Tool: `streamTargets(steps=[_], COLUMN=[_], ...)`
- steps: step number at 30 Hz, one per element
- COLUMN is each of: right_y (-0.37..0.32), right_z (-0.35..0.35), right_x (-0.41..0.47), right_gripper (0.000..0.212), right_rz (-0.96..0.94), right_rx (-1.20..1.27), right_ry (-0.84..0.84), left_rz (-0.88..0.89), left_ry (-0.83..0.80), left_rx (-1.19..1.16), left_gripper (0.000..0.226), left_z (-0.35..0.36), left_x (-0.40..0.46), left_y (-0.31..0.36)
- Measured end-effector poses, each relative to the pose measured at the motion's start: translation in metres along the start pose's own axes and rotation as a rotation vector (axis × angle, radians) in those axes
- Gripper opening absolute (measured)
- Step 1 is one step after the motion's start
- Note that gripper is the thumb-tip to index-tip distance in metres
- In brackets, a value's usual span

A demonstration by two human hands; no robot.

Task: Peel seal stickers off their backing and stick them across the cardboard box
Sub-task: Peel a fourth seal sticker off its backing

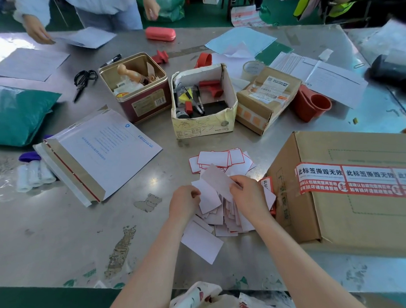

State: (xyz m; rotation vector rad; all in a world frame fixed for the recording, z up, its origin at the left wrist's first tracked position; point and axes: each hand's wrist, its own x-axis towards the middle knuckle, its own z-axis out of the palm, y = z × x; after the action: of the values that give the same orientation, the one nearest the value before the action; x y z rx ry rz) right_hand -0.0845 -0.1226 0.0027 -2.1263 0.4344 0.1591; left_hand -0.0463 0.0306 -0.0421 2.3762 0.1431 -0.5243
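While my left hand (pixel 184 201) pinches the near-left edge of a white sticker sheet (pixel 209 199), my right hand (pixel 246 192) pinches a second pale sheet (pixel 216 179) that tilts up and away between both hands. Under my palms lies a loose heap of face-down stickers (pixel 223 219), with 1 larger white slip (pixel 201 243) spilling toward my left forearm. Just beyond my fingertips sits a pile of red-bordered backing sheets (pixel 217 161). Right of my right hand stands the cardboard box (pixel 353 219), close to my wrist, with red seal stickers (pixel 345 179) already running across its top and over its near-left edge. Farther past my hands are an open cream carton (pixel 204 128) of pens and stamps and a red tin (pixel 138 86); left of my left hand lies a white mailer (pixel 99 156) on the metal table (pixel 61 230).
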Motion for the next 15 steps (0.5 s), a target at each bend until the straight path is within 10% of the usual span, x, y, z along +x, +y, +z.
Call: streamTargets(steps=[5,15], right_y=[-0.004,-0.007], right_z=[-0.003,-0.009], right_x=[-0.007,-0.017], right_gripper=[0.026,0.030], right_rz=[-0.003,-0.115], right_rx=[0.067,0.197], right_ry=[0.048,0.124], left_rz=[0.024,-0.224], left_ry=[0.005,-0.154], left_rx=[-0.083,-0.992], left_gripper=[0.024,0.025], left_z=[-0.010,-0.040], left_x=[-0.007,-0.040], left_y=[0.008,0.037])
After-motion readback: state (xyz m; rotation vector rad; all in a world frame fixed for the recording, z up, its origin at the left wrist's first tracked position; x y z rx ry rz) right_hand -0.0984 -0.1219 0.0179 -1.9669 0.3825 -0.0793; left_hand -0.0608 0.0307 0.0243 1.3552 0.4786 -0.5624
